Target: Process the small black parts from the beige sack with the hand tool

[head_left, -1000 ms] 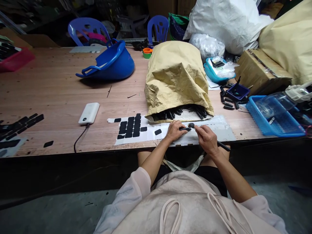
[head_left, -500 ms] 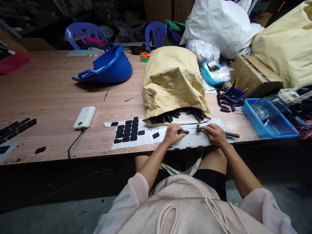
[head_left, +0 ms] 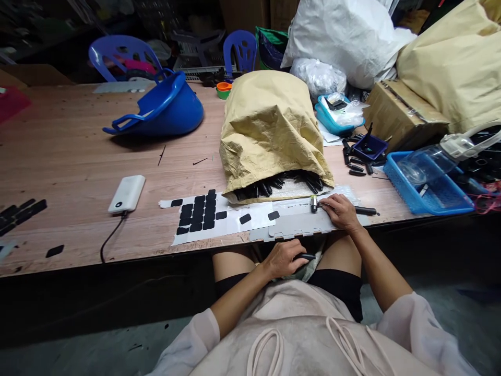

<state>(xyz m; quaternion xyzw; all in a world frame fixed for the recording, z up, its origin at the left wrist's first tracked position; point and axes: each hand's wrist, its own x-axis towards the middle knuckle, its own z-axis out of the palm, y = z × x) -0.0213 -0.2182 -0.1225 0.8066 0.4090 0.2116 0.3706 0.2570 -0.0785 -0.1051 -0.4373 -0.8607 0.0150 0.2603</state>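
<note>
My left hand is closed round a slim black piece, whose kind I cannot make out. It is over my lap, just below the table edge. My right hand grips a small hammer by its shaft, above a grey board at the table's front. The hammer's black handle sticks out to the right of the hand. Behind both hands a yellow sack lies with its mouth towards me, full of slim black pieces.
Black rounded pads lie on white sheets left of the board. Further left is a white power bank with a cable. A blue tub lies tipped behind it. On the right stand a blue basket and a cardboard box.
My left hand has moved from above the board down and towards me, below the table edge, with the black piece. My right hand stays over the board with the hammer. The view has shifted slightly.
</note>
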